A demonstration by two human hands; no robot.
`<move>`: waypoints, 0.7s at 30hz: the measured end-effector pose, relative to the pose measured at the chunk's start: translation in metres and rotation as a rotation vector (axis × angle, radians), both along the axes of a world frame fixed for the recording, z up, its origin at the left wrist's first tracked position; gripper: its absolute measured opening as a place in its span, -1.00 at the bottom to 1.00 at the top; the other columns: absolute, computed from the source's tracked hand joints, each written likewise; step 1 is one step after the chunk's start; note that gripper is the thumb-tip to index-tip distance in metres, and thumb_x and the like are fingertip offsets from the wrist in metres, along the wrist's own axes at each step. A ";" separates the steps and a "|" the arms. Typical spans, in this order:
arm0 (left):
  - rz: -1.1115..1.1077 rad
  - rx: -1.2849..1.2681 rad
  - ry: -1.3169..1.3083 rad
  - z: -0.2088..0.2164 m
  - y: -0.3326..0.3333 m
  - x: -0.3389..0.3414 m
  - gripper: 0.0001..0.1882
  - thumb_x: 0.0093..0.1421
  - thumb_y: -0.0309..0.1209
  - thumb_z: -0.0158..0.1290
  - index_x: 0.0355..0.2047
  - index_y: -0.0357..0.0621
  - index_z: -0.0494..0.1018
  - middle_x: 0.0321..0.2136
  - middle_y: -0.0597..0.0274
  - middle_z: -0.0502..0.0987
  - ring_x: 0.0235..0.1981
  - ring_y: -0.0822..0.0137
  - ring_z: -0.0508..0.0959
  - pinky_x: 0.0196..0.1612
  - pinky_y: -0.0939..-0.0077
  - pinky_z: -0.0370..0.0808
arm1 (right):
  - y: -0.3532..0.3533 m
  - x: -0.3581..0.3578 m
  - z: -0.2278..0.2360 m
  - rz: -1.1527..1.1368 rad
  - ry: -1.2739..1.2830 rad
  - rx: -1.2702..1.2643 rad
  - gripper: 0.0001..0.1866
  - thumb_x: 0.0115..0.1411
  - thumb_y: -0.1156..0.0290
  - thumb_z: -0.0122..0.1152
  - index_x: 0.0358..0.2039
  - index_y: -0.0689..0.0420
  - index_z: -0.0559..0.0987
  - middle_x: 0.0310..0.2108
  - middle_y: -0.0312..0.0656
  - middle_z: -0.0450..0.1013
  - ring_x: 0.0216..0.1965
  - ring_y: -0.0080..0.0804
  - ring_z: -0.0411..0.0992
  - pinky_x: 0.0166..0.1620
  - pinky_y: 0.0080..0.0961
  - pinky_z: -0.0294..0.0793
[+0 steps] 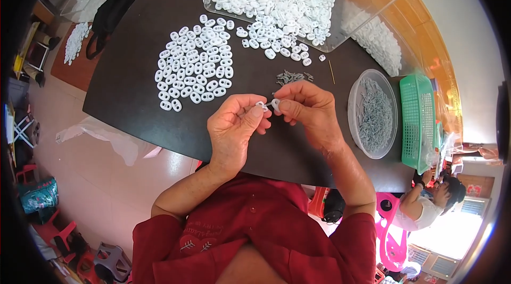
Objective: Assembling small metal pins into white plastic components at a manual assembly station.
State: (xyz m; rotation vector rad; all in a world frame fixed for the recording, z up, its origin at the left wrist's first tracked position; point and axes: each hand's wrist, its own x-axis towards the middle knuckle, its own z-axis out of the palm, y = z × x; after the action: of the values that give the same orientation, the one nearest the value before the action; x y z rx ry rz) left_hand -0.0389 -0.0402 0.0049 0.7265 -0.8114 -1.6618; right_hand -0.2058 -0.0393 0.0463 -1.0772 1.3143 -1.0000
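Over the near part of the dark table, my hands meet with closed fingertips. My left hand (232,130) pinches a small white plastic oval piece with holes (260,106). A second white piece (275,104) is gripped between thumb and fingers of my right hand (315,116). A thin greyish bit seems to bridge the two pieces; its form is too small to tell. Just beyond my right hand lies a small heap of grey plastic parts (291,77). Many white two-hole oval pieces (194,66) lie spread to the left.
A clear tray (340,44) heaped with white pieces tips toward the table's far side. At right stand a round clear tub (353,116) of grey parts and a green basket (418,119). A thin stick (331,72) lies nearby. Another person (426,204) sits at lower right.
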 end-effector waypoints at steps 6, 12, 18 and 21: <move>-0.018 0.014 0.027 0.003 0.002 -0.004 -0.84 0.22 -0.49 0.02 -0.24 -0.35 0.43 -0.42 0.11 0.54 -0.51 0.42 0.51 -0.45 0.60 0.46 | 0.012 0.008 -0.004 -0.038 -0.020 -0.048 -0.81 0.15 0.49 0.19 -0.21 0.22 0.56 -0.42 -0.29 0.52 -0.46 -0.69 0.40 -0.42 -0.75 0.37; -0.070 0.049 0.061 0.006 0.004 -0.006 -0.84 0.23 -0.49 0.01 -0.24 -0.35 0.43 -0.42 0.11 0.54 -0.51 0.41 0.52 -0.47 0.57 0.46 | 0.021 0.006 -0.007 -0.045 0.019 -0.142 -0.84 0.18 0.48 0.14 -0.24 0.23 0.59 -0.41 -0.29 0.53 -0.40 -0.66 0.42 -0.36 -0.72 0.38; -0.100 0.053 0.059 0.004 0.005 -0.007 -0.82 0.23 -0.47 0.02 -0.22 -0.36 0.42 -0.40 0.12 0.54 -0.49 0.44 0.52 -0.45 0.63 0.46 | 0.022 0.007 0.001 -0.054 0.018 -0.100 -0.84 0.18 0.50 0.13 -0.23 0.23 0.59 -0.40 -0.29 0.53 -0.41 -0.67 0.42 -0.36 -0.72 0.38; -0.088 0.059 0.069 0.005 0.007 -0.009 -0.85 0.23 -0.50 0.01 -0.25 -0.37 0.43 -0.43 0.10 0.54 -0.52 0.40 0.53 -0.49 0.58 0.47 | 0.023 0.008 -0.002 -0.089 -0.003 -0.116 -0.83 0.18 0.51 0.13 -0.23 0.23 0.58 -0.39 -0.29 0.52 -0.41 -0.67 0.42 -0.36 -0.73 0.38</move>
State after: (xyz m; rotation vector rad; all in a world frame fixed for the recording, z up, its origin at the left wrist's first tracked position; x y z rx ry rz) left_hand -0.0481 -0.0332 0.0099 0.6787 -0.7580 -1.7865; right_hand -0.1980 -0.0160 0.0441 -1.1114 1.3243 -1.1552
